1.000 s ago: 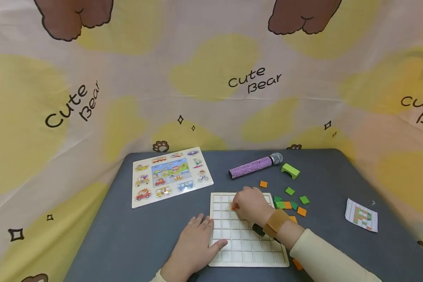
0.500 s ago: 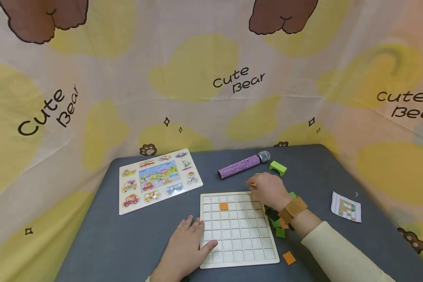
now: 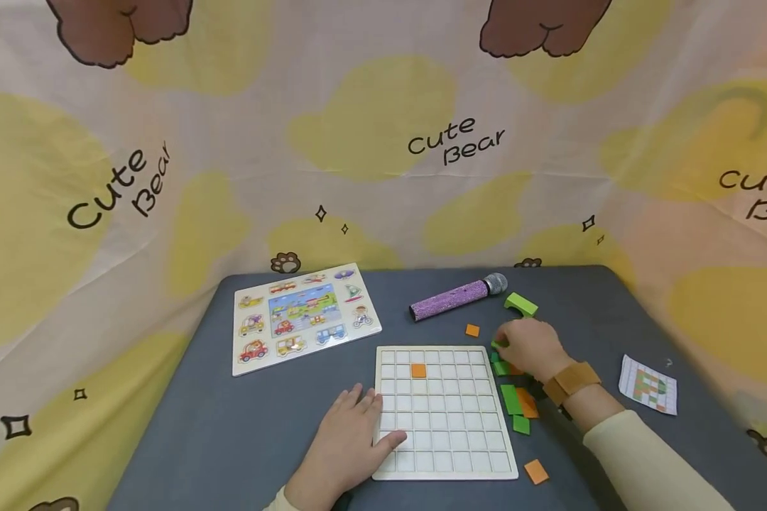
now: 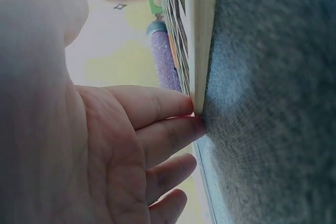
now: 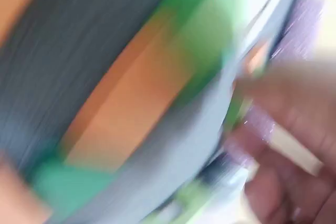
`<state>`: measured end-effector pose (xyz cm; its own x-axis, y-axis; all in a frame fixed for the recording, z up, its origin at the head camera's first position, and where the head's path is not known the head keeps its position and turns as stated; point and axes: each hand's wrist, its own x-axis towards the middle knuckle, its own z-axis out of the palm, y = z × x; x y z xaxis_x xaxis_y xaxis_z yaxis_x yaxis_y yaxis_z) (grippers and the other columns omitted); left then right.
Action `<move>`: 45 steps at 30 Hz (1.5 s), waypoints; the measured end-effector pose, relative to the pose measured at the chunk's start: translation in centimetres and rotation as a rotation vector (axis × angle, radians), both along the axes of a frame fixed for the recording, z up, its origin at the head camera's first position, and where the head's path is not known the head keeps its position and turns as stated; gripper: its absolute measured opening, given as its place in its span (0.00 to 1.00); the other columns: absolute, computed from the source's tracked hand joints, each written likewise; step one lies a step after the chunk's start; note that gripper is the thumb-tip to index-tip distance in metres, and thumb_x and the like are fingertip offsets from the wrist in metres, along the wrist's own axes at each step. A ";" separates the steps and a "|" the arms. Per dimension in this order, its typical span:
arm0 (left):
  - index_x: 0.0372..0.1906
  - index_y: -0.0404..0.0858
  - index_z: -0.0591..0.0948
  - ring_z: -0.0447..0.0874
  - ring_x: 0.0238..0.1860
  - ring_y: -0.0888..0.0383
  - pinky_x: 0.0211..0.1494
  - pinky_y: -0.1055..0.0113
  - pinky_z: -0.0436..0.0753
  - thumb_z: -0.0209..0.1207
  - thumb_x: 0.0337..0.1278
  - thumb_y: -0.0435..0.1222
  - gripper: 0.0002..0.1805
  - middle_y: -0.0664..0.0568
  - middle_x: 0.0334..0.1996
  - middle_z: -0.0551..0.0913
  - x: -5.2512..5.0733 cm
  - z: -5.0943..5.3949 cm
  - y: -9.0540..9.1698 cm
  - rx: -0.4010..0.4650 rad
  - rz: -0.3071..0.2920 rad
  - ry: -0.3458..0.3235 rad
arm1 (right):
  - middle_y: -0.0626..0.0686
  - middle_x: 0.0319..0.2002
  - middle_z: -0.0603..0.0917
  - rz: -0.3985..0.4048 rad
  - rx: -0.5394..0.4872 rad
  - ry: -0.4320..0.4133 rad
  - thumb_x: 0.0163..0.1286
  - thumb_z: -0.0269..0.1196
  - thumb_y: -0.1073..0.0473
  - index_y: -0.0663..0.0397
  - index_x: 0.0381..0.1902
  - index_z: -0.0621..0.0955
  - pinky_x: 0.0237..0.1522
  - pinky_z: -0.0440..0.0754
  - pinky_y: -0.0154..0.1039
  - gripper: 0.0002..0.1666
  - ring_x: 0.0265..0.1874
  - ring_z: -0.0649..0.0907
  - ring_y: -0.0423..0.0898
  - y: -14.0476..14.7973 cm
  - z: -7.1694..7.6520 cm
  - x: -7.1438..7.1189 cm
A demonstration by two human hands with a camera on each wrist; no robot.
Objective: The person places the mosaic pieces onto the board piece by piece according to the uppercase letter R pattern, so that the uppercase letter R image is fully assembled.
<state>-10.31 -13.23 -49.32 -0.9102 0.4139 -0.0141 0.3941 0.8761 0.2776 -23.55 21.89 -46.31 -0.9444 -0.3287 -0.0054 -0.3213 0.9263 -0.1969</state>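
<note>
A white grid board [image 3: 447, 419] lies on the dark table, with one orange square [image 3: 418, 370] in a cell near its top. My left hand [image 3: 348, 443] rests at the board's left edge, thumb over the cells and fingers extended; in the left wrist view two fingertips of that hand [image 4: 126, 145] touch the board's side [image 4: 202, 45]. Beyond the board's upper right corner, my right hand [image 3: 532, 348] pinches a small green piece [image 3: 498, 345]. The right wrist view is blurred, showing the hand [image 5: 289, 150] beside green and orange pieces [image 5: 131, 98].
Green and orange blocks [image 3: 511, 399] lie along the board's right side. Single orange squares sit above the board [image 3: 472, 330] and at its lower right [image 3: 536, 472]. Behind are a purple microphone [image 3: 450, 301] and green arch block [image 3: 520, 305]; a picture puzzle [image 3: 307, 319] lies left, a pattern card [image 3: 648, 385] right.
My right hand has left the orange square on the board and moved right to the loose pieces. An orange square above the board shows again. My left hand stays at the board's edge.
</note>
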 end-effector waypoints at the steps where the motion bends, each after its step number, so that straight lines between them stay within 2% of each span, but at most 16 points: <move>1: 0.71 0.29 0.79 0.69 0.76 0.36 0.78 0.42 0.66 0.48 0.75 0.69 0.48 0.39 0.70 0.79 0.0 0.0 0.1 0.000 -0.002 -0.002 | 0.50 0.39 0.91 0.068 -0.015 0.021 0.66 0.77 0.60 0.53 0.42 0.94 0.39 0.88 0.52 0.08 0.37 0.86 0.50 -1.0 0.1 0.3; 4: 0.71 0.29 0.79 0.69 0.76 0.36 0.78 0.42 0.66 0.48 0.75 0.69 0.48 0.39 0.70 0.79 -0.1 0.1 0.2 -0.006 0.001 -0.004 | 0.45 0.37 0.92 0.304 -0.061 0.084 0.64 0.79 0.59 0.49 0.40 0.95 0.51 0.87 0.53 0.06 0.39 0.86 0.48 -4.1 0.2 1.0; 7: 0.70 0.29 0.80 0.71 0.75 0.36 0.77 0.42 0.68 0.49 0.75 0.69 0.48 0.40 0.69 0.80 -0.2 0.2 0.4 -0.004 -0.002 0.016 | 0.41 0.34 0.92 0.433 -0.080 0.141 0.63 0.79 0.61 0.47 0.35 0.95 0.52 0.86 0.48 0.04 0.37 0.86 0.43 -6.4 -0.3 1.4; 10: 0.69 0.29 0.80 0.72 0.74 0.36 0.77 0.42 0.69 0.49 0.75 0.69 0.47 0.39 0.68 0.81 -0.2 0.1 0.5 0.002 -0.011 0.029 | 0.39 0.30 0.90 0.478 -0.068 0.177 0.62 0.77 0.67 0.44 0.28 0.93 0.42 0.83 0.39 0.10 0.33 0.81 0.40 -7.5 -0.9 1.5; 13: 0.70 0.29 0.80 0.70 0.75 0.36 0.78 0.42 0.68 0.48 0.74 0.70 0.48 0.39 0.69 0.80 -0.1 0.0 0.1 -0.002 0.005 0.005 | 0.38 0.28 0.87 0.513 -0.033 0.196 0.61 0.74 0.70 0.41 0.21 0.89 0.31 0.75 0.36 0.16 0.29 0.75 0.41 -8.7 -1.1 1.6; 16: 0.71 0.29 0.79 0.68 0.76 0.36 0.79 0.42 0.65 0.49 0.73 0.71 0.50 0.38 0.71 0.78 -0.1 -0.2 -0.1 -0.014 0.026 -0.030 | 0.41 0.32 0.88 0.534 0.002 0.203 0.63 0.73 0.68 0.41 0.22 0.90 0.30 0.72 0.35 0.16 0.30 0.73 0.43 -9.3 -0.9 1.7; 18: 0.71 0.29 0.78 0.67 0.77 0.36 0.79 0.41 0.64 0.49 0.72 0.71 0.51 0.37 0.71 0.77 0.1 -0.2 -0.5 -0.022 0.044 -0.048 | 0.44 0.38 0.89 0.537 0.020 0.190 0.65 0.73 0.66 0.41 0.29 0.93 0.33 0.75 0.36 0.12 0.34 0.76 0.44 -9.8 -0.6 1.8; 21: 0.72 0.28 0.78 0.67 0.77 0.35 0.79 0.40 0.64 0.49 0.72 0.71 0.51 0.36 0.72 0.77 0.2 -0.2 -0.9 -0.024 0.046 -0.064 | 0.49 0.45 0.88 0.497 -0.002 0.142 0.68 0.72 0.63 0.42 0.43 0.95 0.37 0.82 0.38 0.12 0.39 0.81 0.46 -9.6 -0.2 1.8; 24: 0.71 0.27 0.78 0.67 0.77 0.35 0.79 0.40 0.63 0.49 0.73 0.71 0.51 0.36 0.72 0.76 0.1 -0.3 -0.8 -0.016 0.031 -0.065 | 0.52 0.49 0.88 0.398 -0.039 0.104 0.71 0.71 0.63 0.45 0.54 0.93 0.39 0.85 0.42 0.17 0.44 0.84 0.50 -7.7 0.3 1.8; 27: 0.71 0.27 0.78 0.67 0.77 0.35 0.79 0.41 0.63 0.50 0.73 0.70 0.50 0.35 0.72 0.76 0.0 -0.2 -0.4 -0.001 0.014 -0.054 | 0.56 0.51 0.88 0.248 -0.089 0.064 0.73 0.69 0.64 0.50 0.57 0.91 0.31 0.84 0.42 0.17 0.39 0.86 0.51 -4.3 1.1 1.4; 30: 0.71 0.27 0.78 0.67 0.77 0.34 0.80 0.41 0.63 0.50 0.74 0.69 0.49 0.36 0.72 0.76 -0.3 -0.3 0.1 0.011 -0.009 -0.039 | 0.57 0.51 0.89 0.048 -0.094 0.035 0.74 0.68 0.63 0.52 0.56 0.91 0.26 0.83 0.43 0.15 0.33 0.86 0.51 0.2 1.8 1.3; 33: 0.72 0.27 0.78 0.67 0.77 0.35 0.80 0.42 0.63 0.50 0.74 0.68 0.49 0.36 0.72 0.76 -0.4 -0.2 0.1 0.009 -0.014 -0.029 | 0.58 0.48 0.90 -0.117 -0.081 -0.025 0.75 0.67 0.62 0.55 0.53 0.91 0.30 0.86 0.50 0.13 0.32 0.86 0.53 3.5 2.1 1.2; 35: 0.72 0.27 0.78 0.67 0.77 0.35 0.79 0.41 0.64 0.51 0.74 0.68 0.49 0.36 0.72 0.76 -0.3 -0.1 0.1 0.008 -0.016 -0.033 | 0.57 0.45 0.90 -0.182 -0.063 -0.071 0.73 0.68 0.61 0.55 0.50 0.92 0.35 0.87 0.55 0.12 0.38 0.86 0.53 5.0 1.8 1.2; 39: 0.71 0.27 0.78 0.67 0.77 0.35 0.79 0.41 0.64 0.50 0.74 0.69 0.49 0.36 0.72 0.76 -0.2 0.0 0.0 0.011 -0.016 -0.040 | 0.57 0.42 0.90 -0.209 -0.058 -0.122 0.72 0.69 0.58 0.55 0.49 0.92 0.35 0.86 0.57 0.12 0.34 0.85 0.52 6.1 0.3 1.4; 42: 0.72 0.27 0.77 0.67 0.77 0.35 0.79 0.41 0.64 0.50 0.74 0.70 0.50 0.36 0.72 0.76 -0.2 0.0 0.1 0.013 -0.013 -0.039 | 0.57 0.44 0.90 -0.164 -0.056 -0.056 0.72 0.70 0.58 0.54 0.49 0.92 0.34 0.87 0.56 0.12 0.36 0.86 0.53 4.9 -0.6 1.1; 45: 0.72 0.27 0.77 0.66 0.77 0.34 0.79 0.41 0.64 0.50 0.74 0.69 0.50 0.36 0.72 0.76 -0.2 0.0 0.2 0.014 -0.010 -0.038 | 0.57 0.46 0.90 -0.096 -0.031 0.016 0.73 0.71 0.58 0.53 0.50 0.92 0.39 0.89 0.56 0.11 0.42 0.87 0.56 2.4 -1.0 0.0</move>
<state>-10.55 -13.06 -49.34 -0.9051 0.4231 -0.0428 0.3915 0.8684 0.3043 -23.56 24.30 -47.34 -0.9714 -0.2366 0.0185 -0.2347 0.9465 -0.2215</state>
